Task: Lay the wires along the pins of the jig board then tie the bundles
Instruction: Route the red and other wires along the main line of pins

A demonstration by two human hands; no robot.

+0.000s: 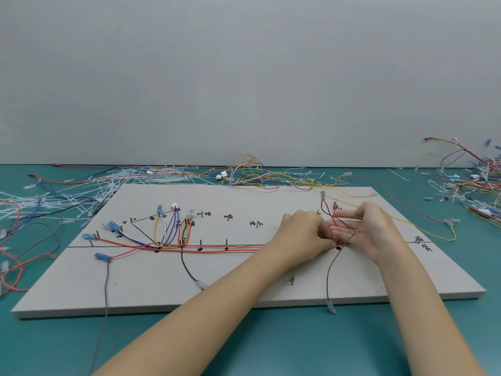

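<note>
left hand [303,232] pinching red wires [230,249] at the right-side pin on the jig board [244,289]; right hand [371,229] spread flat, steadying. keep tension, seat wires low against the pin (ties not on yet).

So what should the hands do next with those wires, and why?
Probably seat the red wire beside its pin. The left hand pinches the wires at the trunk's right end and the right hand lies open behind them, while the wire arches loose off the jig board.
</note>
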